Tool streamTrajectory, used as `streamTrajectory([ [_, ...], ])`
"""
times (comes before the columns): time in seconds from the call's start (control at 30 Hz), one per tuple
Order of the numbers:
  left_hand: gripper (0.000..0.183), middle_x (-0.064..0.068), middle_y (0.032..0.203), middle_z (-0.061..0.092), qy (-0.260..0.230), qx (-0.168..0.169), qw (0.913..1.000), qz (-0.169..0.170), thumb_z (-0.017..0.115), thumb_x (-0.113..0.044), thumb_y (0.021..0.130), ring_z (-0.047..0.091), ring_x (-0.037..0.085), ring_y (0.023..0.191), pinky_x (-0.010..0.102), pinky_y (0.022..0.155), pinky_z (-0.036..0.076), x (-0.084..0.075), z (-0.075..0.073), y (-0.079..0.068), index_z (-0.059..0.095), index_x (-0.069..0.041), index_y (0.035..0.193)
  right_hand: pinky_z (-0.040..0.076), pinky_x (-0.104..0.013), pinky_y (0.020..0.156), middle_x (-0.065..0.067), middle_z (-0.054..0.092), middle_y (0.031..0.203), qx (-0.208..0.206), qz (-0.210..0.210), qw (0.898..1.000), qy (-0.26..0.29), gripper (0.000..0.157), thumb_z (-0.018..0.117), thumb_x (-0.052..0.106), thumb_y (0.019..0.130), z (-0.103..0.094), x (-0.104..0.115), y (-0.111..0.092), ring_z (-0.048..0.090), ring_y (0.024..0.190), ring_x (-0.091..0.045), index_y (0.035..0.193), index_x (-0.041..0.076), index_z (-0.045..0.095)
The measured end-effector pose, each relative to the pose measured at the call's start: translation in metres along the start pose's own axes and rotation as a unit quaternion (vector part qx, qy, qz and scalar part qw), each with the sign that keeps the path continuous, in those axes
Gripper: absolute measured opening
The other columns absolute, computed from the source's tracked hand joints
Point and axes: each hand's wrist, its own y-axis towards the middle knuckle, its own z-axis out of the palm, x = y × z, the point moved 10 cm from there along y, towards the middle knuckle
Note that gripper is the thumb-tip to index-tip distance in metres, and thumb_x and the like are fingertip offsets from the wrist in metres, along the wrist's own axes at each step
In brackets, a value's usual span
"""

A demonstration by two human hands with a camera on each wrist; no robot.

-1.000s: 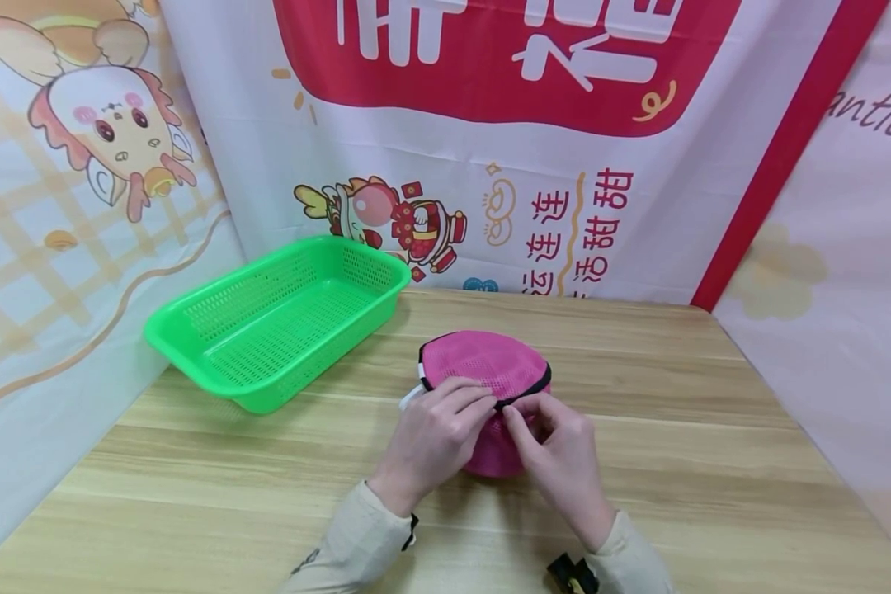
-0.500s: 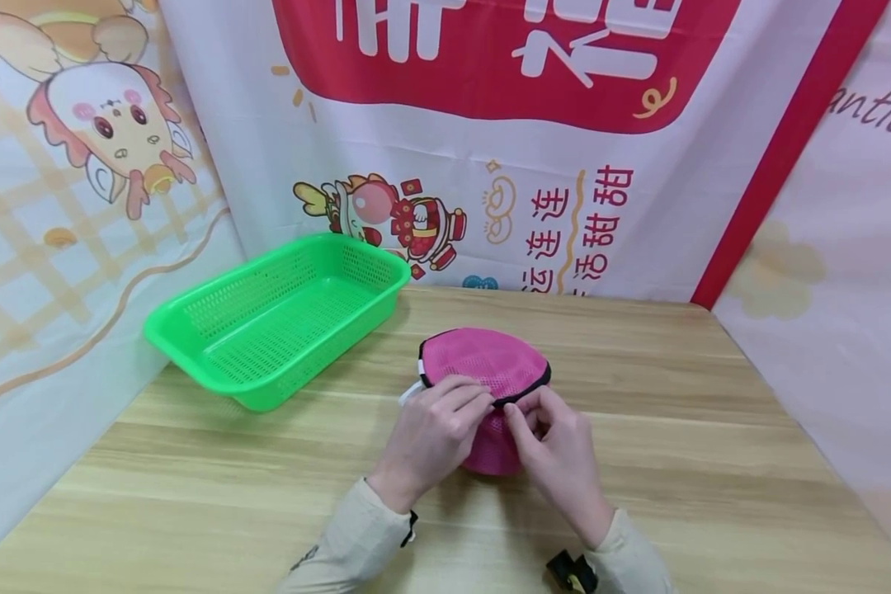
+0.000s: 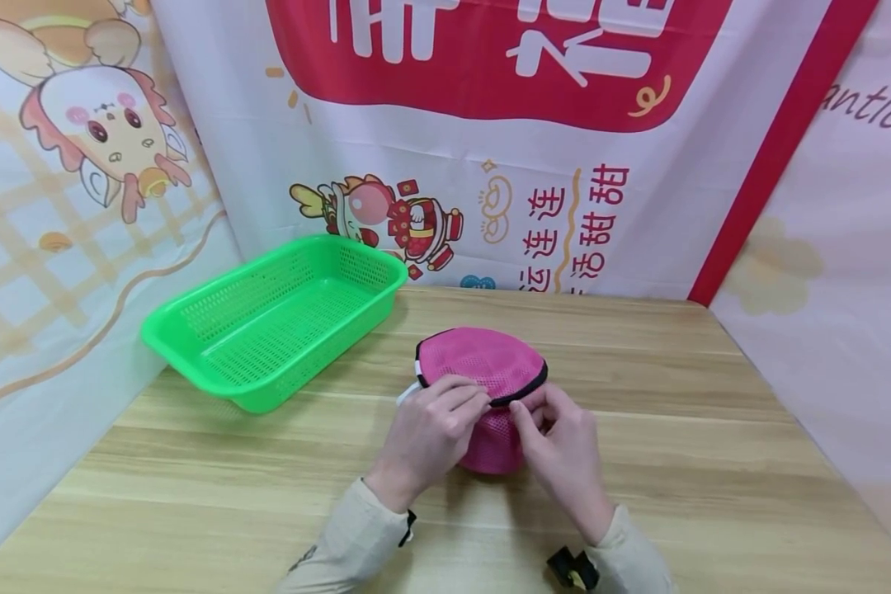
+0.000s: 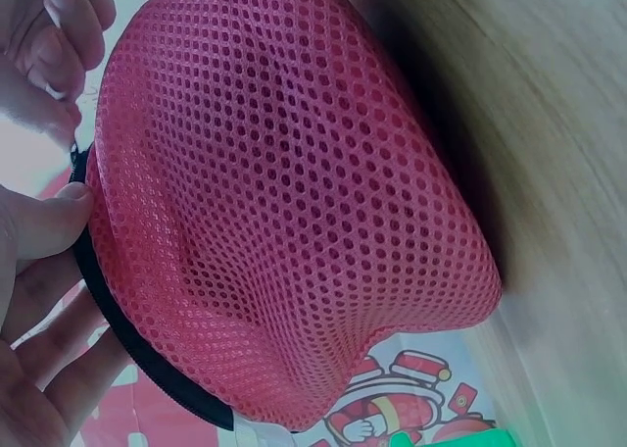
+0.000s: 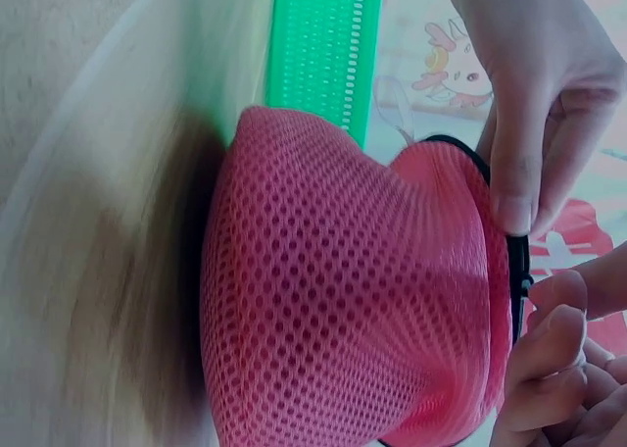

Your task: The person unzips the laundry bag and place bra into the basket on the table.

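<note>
A pink mesh zip bag (image 3: 483, 355) with a black zipper round its top stands on the table in the head view, bulging and rounded. My left hand (image 3: 431, 433) pinches the zippered rim at its near side, thumb (image 5: 517, 187) pressed on the black zipper tape (image 4: 147, 354). Just right of it, my right hand (image 3: 560, 441) pinches the small zipper pull (image 5: 527, 284) between thumb and curled fingers. A white tag (image 3: 408, 394) sticks out at the bag's left side. Folded mesh hides whatever is inside the bag.
A green perforated plastic basket (image 3: 267, 330) stands at the back left of the wooden table (image 3: 683, 429), near the cloth backdrop. Printed cloth walls (image 3: 817, 272) border the table at the back and sides. A black strap piece (image 3: 572, 569) shows at the right sleeve.
My right hand has slid a little to the right along the zipper, widening the gap to my left hand. The left hand keeps its grip, and the bag stays in place.
</note>
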Motion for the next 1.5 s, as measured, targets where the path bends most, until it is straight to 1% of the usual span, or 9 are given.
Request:
streamTrajectory([
  [0.17, 0.013, 0.003, 0.090, 0.066, 0.004, -0.003, 1.0000, 0.002, 0.061, -0.009, 0.082, 0.057, 0.015, 0.090, 0.024, 0.080, 0.047, 0.001, -0.001, 0.000, 0.070, -0.006, 0.091, 0.037, -0.019, 0.037, 0.010, 0.048, 0.051, -0.006, 0.014, 1.000, -0.006, 0.012, 0.065, 0.011, 0.081, -0.003, -0.003, 0.001, 0.044, 0.042, -0.007, 0.073, 0.011, 0.057],
  [0.33, 0.014, 0.005, 0.091, 0.066, 0.013, -0.007, 0.9999, -0.001, 0.064, -0.009, 0.081, 0.057, 0.016, 0.090, 0.025, 0.081, 0.047, 0.002, -0.003, 0.000, 0.070, -0.004, 0.092, 0.036, -0.021, 0.037, 0.008, 0.049, 0.053, 0.027, 0.027, 0.999, 0.006, 0.014, 0.061, 0.019, 0.085, 0.005, -0.005, 0.001, 0.044, 0.044, -0.008, 0.074, 0.013, 0.056],
  [0.47, 0.013, 0.004, 0.091, 0.065, 0.004, -0.004, 1.0000, -0.005, 0.063, -0.010, 0.081, 0.057, 0.015, 0.091, 0.025, 0.081, 0.046, 0.003, -0.003, 0.001, 0.070, -0.005, 0.092, 0.038, -0.022, 0.038, 0.006, 0.049, 0.058, 0.050, 0.034, 0.998, 0.008, 0.014, 0.057, 0.021, 0.088, 0.010, -0.008, 0.000, 0.045, 0.048, -0.009, 0.076, 0.015, 0.056],
  [0.63, 0.016, 0.003, 0.093, 0.065, -0.013, -0.001, 0.9999, -0.006, 0.064, -0.012, 0.081, 0.056, 0.014, 0.092, 0.024, 0.083, 0.045, 0.003, -0.003, 0.001, 0.070, -0.006, 0.094, 0.040, -0.022, 0.040, 0.005, 0.051, 0.062, 0.056, 0.012, 0.998, 0.008, 0.011, 0.055, 0.019, 0.089, 0.012, -0.004, 0.000, 0.047, 0.050, -0.008, 0.078, 0.016, 0.056],
  [0.83, 0.021, 0.004, 0.096, 0.065, -0.018, -0.008, 0.9997, 0.012, 0.067, -0.013, 0.079, 0.056, 0.015, 0.094, 0.024, 0.086, 0.043, -0.003, -0.003, 0.002, 0.069, -0.005, 0.098, 0.039, -0.018, 0.043, 0.008, 0.052, 0.064, 0.047, -0.049, 0.998, 0.016, 0.010, 0.057, 0.014, 0.087, 0.013, 0.009, 0.000, 0.046, 0.051, -0.006, 0.078, 0.015, 0.057],
  [0.93, 0.023, 0.005, 0.098, 0.064, -0.018, -0.001, 0.9998, 0.007, 0.067, -0.012, 0.079, 0.055, 0.016, 0.096, 0.024, 0.087, 0.042, -0.003, -0.001, 0.002, 0.068, -0.005, 0.101, 0.038, -0.017, 0.043, 0.009, 0.051, 0.063, 0.043, -0.068, 0.997, 0.019, 0.011, 0.058, 0.012, 0.087, 0.014, 0.014, -0.001, 0.046, 0.051, -0.005, 0.076, 0.015, 0.057],
  [1.07, 0.022, 0.005, 0.098, 0.064, -0.011, 0.014, 0.9998, -0.004, 0.065, -0.010, 0.080, 0.055, 0.015, 0.095, 0.023, 0.088, 0.041, 0.000, 0.002, 0.001, 0.068, -0.005, 0.101, 0.036, -0.018, 0.041, 0.009, 0.049, 0.060, 0.042, -0.066, 0.997, 0.018, 0.013, 0.059, 0.012, 0.086, 0.014, 0.014, -0.002, 0.043, 0.049, -0.005, 0.074, 0.015, 0.057],
  [1.17, 0.020, 0.004, 0.097, 0.065, -0.001, 0.020, 0.9998, -0.004, 0.063, -0.010, 0.082, 0.055, 0.015, 0.093, 0.023, 0.087, 0.042, 0.000, 0.003, 0.001, 0.068, -0.006, 0.100, 0.035, -0.018, 0.040, 0.009, 0.047, 0.057, 0.045, -0.062, 0.997, 0.011, 0.015, 0.059, 0.012, 0.086, 0.014, 0.014, -0.002, 0.041, 0.048, -0.005, 0.072, 0.016, 0.055],
  [1.5, 0.018, 0.004, 0.096, 0.065, 0.000, 0.025, 0.9997, -0.004, 0.061, -0.009, 0.083, 0.055, 0.014, 0.092, 0.023, 0.085, 0.043, 0.000, 0.003, 0.001, 0.068, -0.005, 0.099, 0.034, -0.019, 0.039, 0.012, 0.044, 0.057, 0.039, -0.049, 0.998, 0.003, 0.016, 0.059, 0.013, 0.086, 0.013, 0.012, -0.002, 0.040, 0.048, -0.005, 0.071, 0.017, 0.054],
])
